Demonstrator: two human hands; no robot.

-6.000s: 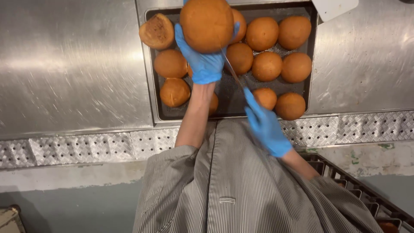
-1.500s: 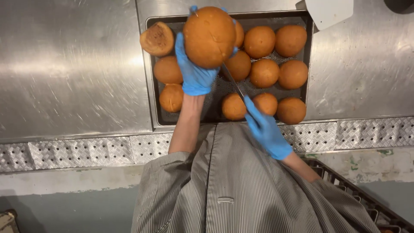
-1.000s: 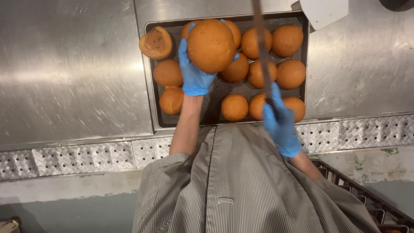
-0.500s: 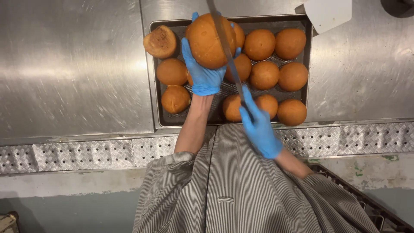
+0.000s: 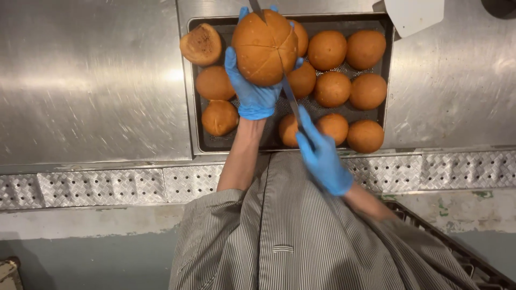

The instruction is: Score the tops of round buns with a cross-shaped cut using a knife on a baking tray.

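**Cutting lines into a big round bun**

Closest to the camera is the person's striped grey jacket (image 5: 301, 236). Just past it, the right hand (image 5: 322, 156), in a blue glove, has its fingers wrapped tight around the handle of a knife (image 5: 287, 91). The thin blade runs up and away from those fingers and lies across the top of the big bun (image 5: 264, 47).

The left hand (image 5: 252, 94), also in a blue glove, holds the big bun from below. Its fingers are spread wide and curled up around the bun's sides. The bun is lifted above the tray (image 5: 194, 80). Its brown top already shows cut lines that cross like a star.

The step in hand looks like scoring the top of the bun. The next stroke calls for a steady hold and a light pull of the blade, kept away from the left fingertips.

Beyond and beside the fingers, smaller buns (image 5: 344, 88) sit in rows on the dark tray. One bun (image 5: 200, 44) at the tray's far left corner lies tipped on the rim. The tray rests on a shiny steel table (image 5: 91, 80). At the far right corner lies a plain white flat thing (image 5: 414, 15); no label can be seen.
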